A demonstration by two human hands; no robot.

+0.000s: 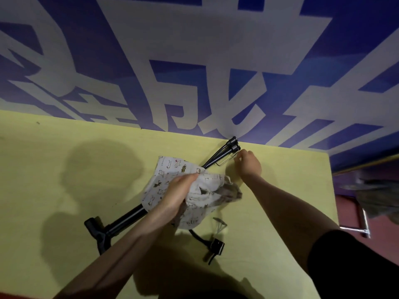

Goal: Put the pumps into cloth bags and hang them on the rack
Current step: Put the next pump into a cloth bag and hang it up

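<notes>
Bag (172, 169) hides the pump (125, 221) middle; pump runs diagonally, handle toward me. Left hand (174, 195) grips bag, right hand (248, 162) pinches the far wire foot (226, 161).

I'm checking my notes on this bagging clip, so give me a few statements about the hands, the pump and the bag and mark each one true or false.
1. The left hand grips the printed cloth bag. True.
2. The pump hangs on a rack. False: it lies on the yellow table, its middle covered by the bag.
3. The right hand is at the wire foot piece at the pump's far end. True.
4. The pump's T-handle points toward the wall. False: it is at the near end, toward the person.
5. The hose end with its black head lies on the table near the bag. True.
</notes>
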